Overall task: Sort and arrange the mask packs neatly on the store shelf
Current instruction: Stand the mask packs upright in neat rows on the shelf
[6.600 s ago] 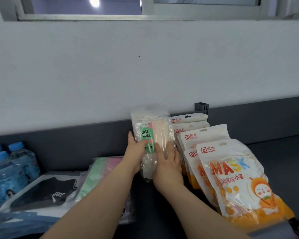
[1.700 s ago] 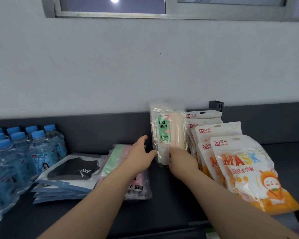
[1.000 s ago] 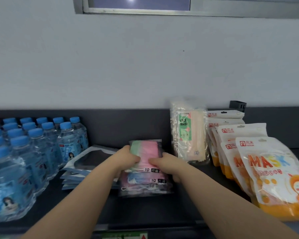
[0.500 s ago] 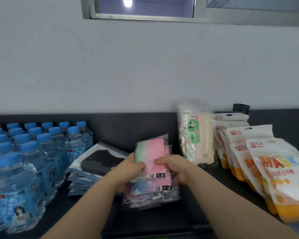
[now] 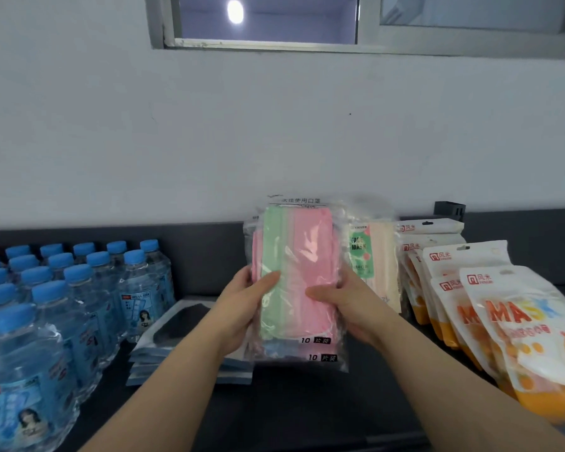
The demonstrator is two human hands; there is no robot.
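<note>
both the left hand [image 5: 242,305] and right hand [image 5: 349,305] are gripping the pink-and-green mask packs [image 5: 297,275] by their sides, thumbs in front, holding them upright above the dark shelf [image 5: 307,402].

The pink-and-green mask packs [image 5: 302,256] showed "10" twice near their lower edge. The clear pack [image 5: 375,256] beside them carried a green "FACE MASK" label. The front orange pouch [image 5: 529,331] read "MASK" below a red "风米" logo.

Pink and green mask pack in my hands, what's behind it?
At least one more clear pack, its label peeking out below; left hand and right hand grip both. The front pack hides any others.
</note>
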